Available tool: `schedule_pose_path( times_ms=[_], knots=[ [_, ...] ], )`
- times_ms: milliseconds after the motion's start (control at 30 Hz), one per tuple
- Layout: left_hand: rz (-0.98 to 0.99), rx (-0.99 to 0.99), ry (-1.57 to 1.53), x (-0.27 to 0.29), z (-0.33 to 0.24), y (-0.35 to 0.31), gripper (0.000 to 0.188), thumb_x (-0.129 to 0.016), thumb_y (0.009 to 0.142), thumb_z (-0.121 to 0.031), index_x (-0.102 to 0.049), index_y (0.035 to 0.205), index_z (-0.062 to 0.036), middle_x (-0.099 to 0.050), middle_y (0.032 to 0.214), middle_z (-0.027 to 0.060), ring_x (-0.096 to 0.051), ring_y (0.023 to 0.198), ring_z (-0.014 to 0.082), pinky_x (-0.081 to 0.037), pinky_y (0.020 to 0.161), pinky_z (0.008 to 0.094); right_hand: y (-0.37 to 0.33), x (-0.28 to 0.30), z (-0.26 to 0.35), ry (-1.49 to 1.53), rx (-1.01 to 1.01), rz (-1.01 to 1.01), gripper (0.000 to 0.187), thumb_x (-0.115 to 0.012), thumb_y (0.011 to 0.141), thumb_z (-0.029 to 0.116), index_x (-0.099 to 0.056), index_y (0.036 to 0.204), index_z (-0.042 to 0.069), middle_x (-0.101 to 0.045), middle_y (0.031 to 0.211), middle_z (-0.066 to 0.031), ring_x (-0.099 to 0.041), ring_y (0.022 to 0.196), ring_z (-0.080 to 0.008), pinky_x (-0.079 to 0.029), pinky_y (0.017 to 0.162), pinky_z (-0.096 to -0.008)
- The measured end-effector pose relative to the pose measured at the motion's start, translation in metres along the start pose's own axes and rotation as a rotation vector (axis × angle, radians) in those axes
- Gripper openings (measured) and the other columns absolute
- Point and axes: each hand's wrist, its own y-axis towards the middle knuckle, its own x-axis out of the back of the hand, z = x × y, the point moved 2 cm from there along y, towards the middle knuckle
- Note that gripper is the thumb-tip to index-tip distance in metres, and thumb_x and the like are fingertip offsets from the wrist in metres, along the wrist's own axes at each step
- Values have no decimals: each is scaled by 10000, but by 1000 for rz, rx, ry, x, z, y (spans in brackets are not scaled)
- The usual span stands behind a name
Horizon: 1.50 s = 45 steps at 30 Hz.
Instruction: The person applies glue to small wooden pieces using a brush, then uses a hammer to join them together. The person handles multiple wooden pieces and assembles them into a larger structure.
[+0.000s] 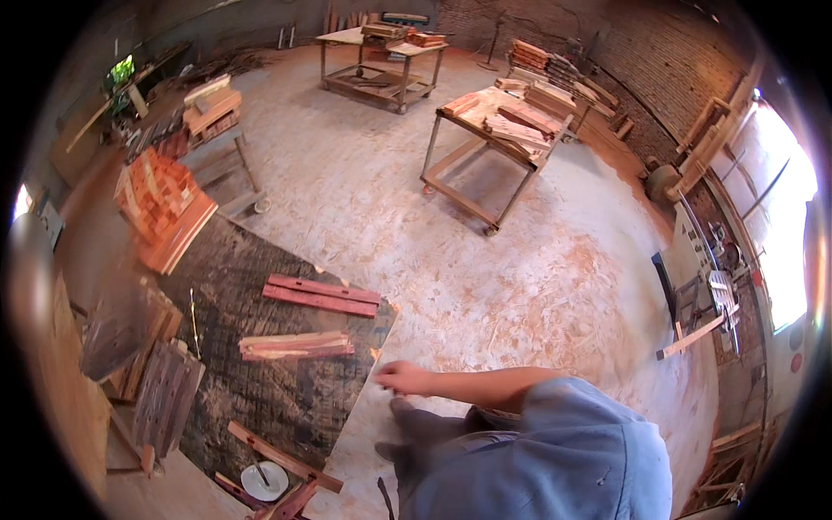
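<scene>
My right hand (404, 379) is held just off the right edge of a dark, stained worktable (290, 407), its fingers curled inward. What is in the fingers, if anything, is too small to make out. Nearest to it on the tabletop lies a bundle of pale and reddish wood strips (296, 346). Beyond that are dark red wooden strips (321, 296) side by side. At the near end, a white round dish (264, 481) with a thin stick-like tool in it stands beside crossed wood pieces (284, 457). My left hand is out of sight.
An orange-toned stack of glued wood panels (165, 208) sits at the table's far left corner. Dark boards (166, 394) lean along its left side. Wheeled tables (472, 186) carrying lumber stand farther off. Machinery (719, 286) lines the right wall, and shavings litter the floor (537, 277).
</scene>
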Motion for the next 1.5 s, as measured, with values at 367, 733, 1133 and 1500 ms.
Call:
schedule_pose_path(
  times_ms=[367,733,1133,1500],
  knots=[
    [-1,126,-651,-223,-118,54,420,-664,857,-162,-510,1210,6,-588,1086,153,-567,1038,277,-514,831,414,-60,195,-146,-393,-55,-385,314,-498,864,198,-655,1121,106,-680,980,-192,-658,901,-344,-517,793,-430],
    [-30,348,-966,-454,-119,149,440,-579,943,-163,-425,1287,65,-525,1276,199,-512,1220,274,-418,1088,444,-18,454,-69,-221,57,-565,332,-573,907,341,-612,801,29,-631,645,-69,-626,623,-191,-497,604,-346],
    [-168,213,-816,-659,-109,336,359,-610,908,-131,-484,1209,17,-577,1133,140,-577,1031,242,-528,903,380,162,628,135,-373,394,-600,313,-584,908,323,-661,896,19,-653,900,-189,-630,851,-357,-497,741,-397],
    [-61,179,-602,-921,-219,591,418,-572,918,-76,-416,1306,-67,-559,1254,122,-587,1092,226,-541,896,363,375,777,265,-220,206,-591,285,-571,903,293,-660,1013,45,-672,962,-176,-644,908,-344,-502,786,-402]
  ],
)
